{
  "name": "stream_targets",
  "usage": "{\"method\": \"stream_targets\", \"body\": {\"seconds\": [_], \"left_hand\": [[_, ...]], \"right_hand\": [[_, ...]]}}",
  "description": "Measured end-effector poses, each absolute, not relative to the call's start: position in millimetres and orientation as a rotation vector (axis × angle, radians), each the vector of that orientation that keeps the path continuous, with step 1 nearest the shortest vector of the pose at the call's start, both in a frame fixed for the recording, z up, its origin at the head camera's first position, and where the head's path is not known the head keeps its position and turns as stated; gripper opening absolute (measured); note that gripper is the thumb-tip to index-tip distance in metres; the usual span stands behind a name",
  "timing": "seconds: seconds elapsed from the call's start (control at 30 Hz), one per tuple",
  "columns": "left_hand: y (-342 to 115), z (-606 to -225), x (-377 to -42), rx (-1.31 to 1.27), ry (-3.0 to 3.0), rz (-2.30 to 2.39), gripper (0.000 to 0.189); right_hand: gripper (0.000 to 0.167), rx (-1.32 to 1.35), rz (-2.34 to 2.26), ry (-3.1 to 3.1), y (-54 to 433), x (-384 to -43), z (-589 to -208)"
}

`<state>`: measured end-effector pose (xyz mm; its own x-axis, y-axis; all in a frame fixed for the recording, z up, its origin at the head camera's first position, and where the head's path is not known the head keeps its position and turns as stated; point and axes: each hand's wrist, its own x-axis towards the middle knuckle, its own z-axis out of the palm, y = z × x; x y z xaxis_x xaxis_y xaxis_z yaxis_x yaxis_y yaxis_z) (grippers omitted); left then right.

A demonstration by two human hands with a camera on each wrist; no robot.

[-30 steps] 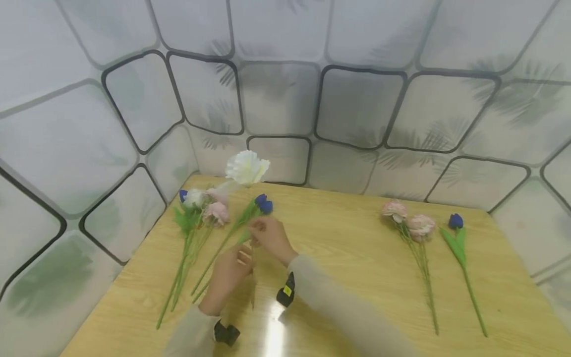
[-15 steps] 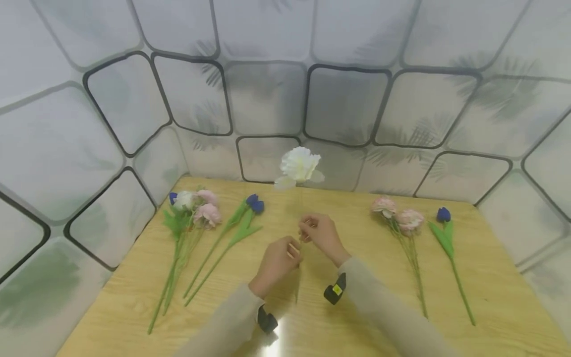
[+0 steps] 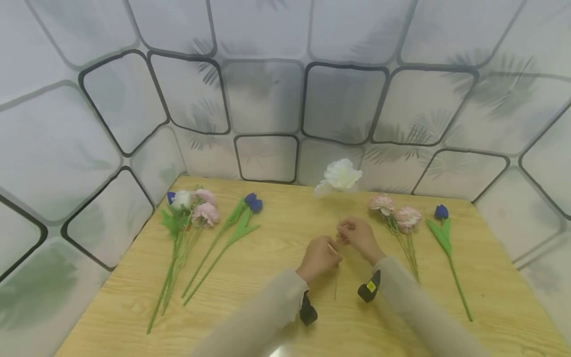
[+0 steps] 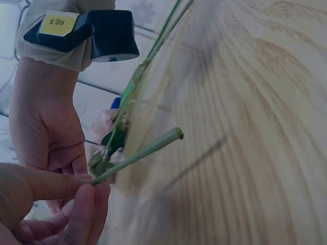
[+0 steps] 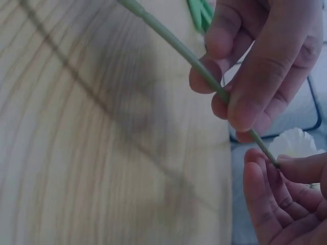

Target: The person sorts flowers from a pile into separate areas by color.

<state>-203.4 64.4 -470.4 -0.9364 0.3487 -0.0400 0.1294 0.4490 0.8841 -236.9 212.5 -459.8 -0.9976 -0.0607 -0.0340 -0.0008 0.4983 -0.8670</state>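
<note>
A white artificial flower point(image 3: 342, 174) on a long green stem point(image 5: 179, 46) is held up above the wooden table point(image 3: 276, 248). My left hand point(image 3: 320, 258) pinches the stem near its lower end, which sticks out past the fingers in the left wrist view. Slightly higher, toward the bloom, my right hand point(image 3: 360, 239) pinches the same stem between thumb and fingers. In the right wrist view both hands show on it, the left hand point(image 5: 276, 66) above and the right hand point(image 5: 291, 204) below.
On the left lie a bunch of pink flowers point(image 3: 206, 214) with a white bloom point(image 3: 182, 200), and two blue tulips point(image 3: 253, 203). To the right lie two pink flowers point(image 3: 408, 218) and one blue tulip point(image 3: 441, 212). A patterned wall point(image 3: 267, 99) stands behind.
Both hands have moved right with the white flower, from beside the blue tulips on the left toward the pink flowers on the right. The view has shifted slightly; both hands stay on the stem.
</note>
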Motion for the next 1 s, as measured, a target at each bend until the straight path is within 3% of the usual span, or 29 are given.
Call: {"method": "stream_targets", "body": {"seconds": [0.2,0.5,0.83,1.0], "left_hand": [[91,-476,-206,0.305,2.469,1.467,0.017],[108,-480,-208,0.371,2.593,1.355,0.009],[112,-489,-211,0.357,2.612,1.319,0.043],[115,-490,-212,0.339,2.629,1.295,0.044]], "right_hand": [[0.022,0.002,-1.527,2.641,233,-241,-471],[0.022,0.069,-1.422,2.662,245,-245,-477],[0.019,0.070,-1.286,2.711,247,-254,-486],[0.017,0.032,-1.099,2.825,246,-256,-482]]}}
